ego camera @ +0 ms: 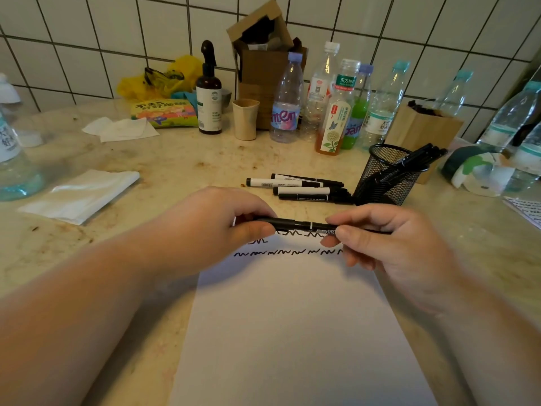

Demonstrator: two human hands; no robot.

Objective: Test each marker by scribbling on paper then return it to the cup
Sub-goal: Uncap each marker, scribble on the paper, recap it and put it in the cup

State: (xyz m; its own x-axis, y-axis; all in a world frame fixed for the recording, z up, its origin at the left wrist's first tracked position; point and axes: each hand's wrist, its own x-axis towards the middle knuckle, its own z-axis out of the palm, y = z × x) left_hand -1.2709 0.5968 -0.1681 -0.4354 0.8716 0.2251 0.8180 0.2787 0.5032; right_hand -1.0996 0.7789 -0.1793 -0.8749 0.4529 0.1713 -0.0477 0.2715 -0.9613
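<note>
Two bare hands held one black marker (298, 224) level above a white sheet of paper (295, 326) on a stained stone counter (187, 159). The left hand (222, 227) pinched one end between thumb and fingers; the right hand (386, 244) gripped the other end the same way. Two rows of black scribbles (288, 252) crossed the top of the paper, just beneath the marker. Beyond them, four more markers (298, 186) lay side by side beside a black mesh cup (386, 177), which held several markers leaning right.
</note>
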